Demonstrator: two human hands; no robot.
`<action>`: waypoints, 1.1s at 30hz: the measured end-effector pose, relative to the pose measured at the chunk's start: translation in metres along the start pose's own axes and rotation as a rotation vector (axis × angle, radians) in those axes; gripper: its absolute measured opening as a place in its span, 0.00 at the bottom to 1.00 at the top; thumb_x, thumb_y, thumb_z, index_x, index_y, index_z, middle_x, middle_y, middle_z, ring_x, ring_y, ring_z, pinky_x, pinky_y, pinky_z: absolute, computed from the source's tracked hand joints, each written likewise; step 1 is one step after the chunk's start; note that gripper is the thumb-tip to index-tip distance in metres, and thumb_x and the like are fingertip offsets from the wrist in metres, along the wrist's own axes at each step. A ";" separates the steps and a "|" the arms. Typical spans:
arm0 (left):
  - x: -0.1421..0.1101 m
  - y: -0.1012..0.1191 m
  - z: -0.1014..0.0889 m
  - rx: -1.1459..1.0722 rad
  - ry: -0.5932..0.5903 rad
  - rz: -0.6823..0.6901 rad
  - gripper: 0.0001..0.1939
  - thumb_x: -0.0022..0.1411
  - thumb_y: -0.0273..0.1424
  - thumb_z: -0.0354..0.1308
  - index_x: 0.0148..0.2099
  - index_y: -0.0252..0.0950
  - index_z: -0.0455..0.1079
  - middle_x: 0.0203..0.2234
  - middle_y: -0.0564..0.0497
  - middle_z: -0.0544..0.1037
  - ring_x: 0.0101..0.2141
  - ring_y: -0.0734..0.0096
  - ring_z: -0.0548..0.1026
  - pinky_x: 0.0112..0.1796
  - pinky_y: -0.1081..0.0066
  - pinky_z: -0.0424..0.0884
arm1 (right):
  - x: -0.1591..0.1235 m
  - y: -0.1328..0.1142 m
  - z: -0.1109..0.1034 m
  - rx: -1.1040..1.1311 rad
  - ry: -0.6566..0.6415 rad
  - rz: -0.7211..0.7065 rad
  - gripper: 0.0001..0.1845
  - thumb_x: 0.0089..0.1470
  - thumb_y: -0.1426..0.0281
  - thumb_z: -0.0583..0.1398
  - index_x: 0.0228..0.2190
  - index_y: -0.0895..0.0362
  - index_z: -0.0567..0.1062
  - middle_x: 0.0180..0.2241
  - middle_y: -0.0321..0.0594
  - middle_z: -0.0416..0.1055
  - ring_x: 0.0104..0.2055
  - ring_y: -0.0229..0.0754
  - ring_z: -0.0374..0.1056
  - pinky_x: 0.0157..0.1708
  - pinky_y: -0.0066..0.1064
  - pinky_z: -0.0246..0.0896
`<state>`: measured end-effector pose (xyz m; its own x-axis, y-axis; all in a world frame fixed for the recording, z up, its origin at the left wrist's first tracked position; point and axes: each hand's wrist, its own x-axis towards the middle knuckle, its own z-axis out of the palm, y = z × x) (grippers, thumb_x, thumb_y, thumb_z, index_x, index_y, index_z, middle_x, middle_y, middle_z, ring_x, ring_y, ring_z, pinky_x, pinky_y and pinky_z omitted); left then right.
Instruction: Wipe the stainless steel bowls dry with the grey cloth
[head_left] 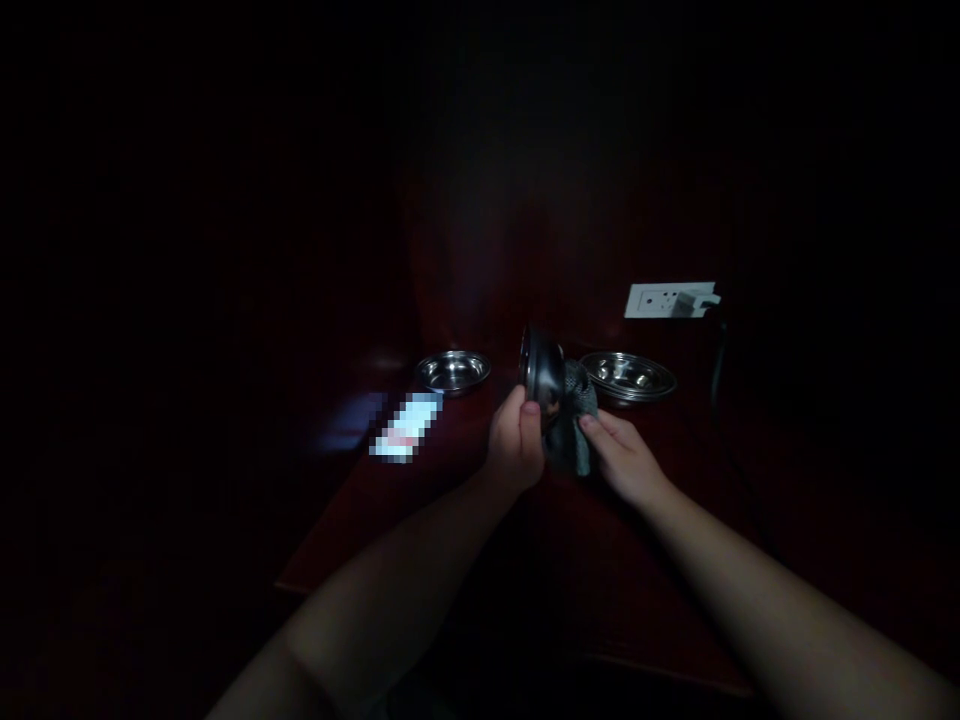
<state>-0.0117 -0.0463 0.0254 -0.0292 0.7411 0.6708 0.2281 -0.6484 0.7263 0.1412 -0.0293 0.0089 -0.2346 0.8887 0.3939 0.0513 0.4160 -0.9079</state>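
Tipped on its side above the table, a shiny metal bowl is gripped at its lower rim by my left hand, the thumb lying along its outside. My right hand pinches a grey-green cloth and holds it against the bowl's outer bottom. Behind the cloth, to the right, rests a small stack of metal bowls. Another shallow metal bowl sits alone to the left of my hands. The fingers on the far side of the bowl and cloth are hidden.
A lit, pixelated phone-like screen lies on the dark red table at the left. On the back wall is a white socket plate with a plug and a hanging cord. Everything around is very dark.
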 end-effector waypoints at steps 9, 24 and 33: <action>-0.003 0.005 0.000 -0.021 -0.086 0.068 0.23 0.65 0.45 0.35 0.37 0.35 0.65 0.28 0.46 0.71 0.30 0.65 0.69 0.33 0.66 0.66 | 0.005 0.002 0.001 0.146 0.112 0.079 0.19 0.51 0.54 0.56 0.32 0.57 0.74 0.28 0.39 0.76 0.30 0.43 0.72 0.33 0.34 0.67; -0.007 0.002 -0.003 0.045 -0.261 0.096 0.20 0.66 0.41 0.34 0.28 0.37 0.58 0.21 0.50 0.65 0.24 0.70 0.63 0.27 0.69 0.60 | 0.014 0.007 -0.014 0.163 0.449 0.112 0.16 0.51 0.54 0.56 0.27 0.55 0.70 0.19 0.37 0.73 0.20 0.42 0.68 0.22 0.33 0.65; -0.006 0.002 0.000 0.107 -0.279 0.178 0.20 0.66 0.39 0.34 0.29 0.36 0.59 0.22 0.50 0.66 0.25 0.71 0.64 0.28 0.69 0.60 | 0.003 -0.007 -0.016 -0.216 0.536 -0.122 0.21 0.54 0.53 0.51 0.26 0.57 0.69 0.22 0.36 0.68 0.24 0.39 0.63 0.24 0.29 0.59</action>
<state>-0.0113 -0.0517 0.0226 0.2845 0.6465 0.7079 0.3072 -0.7610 0.5715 0.1558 -0.0263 0.0190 0.2695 0.7817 0.5624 0.2647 0.5014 -0.8237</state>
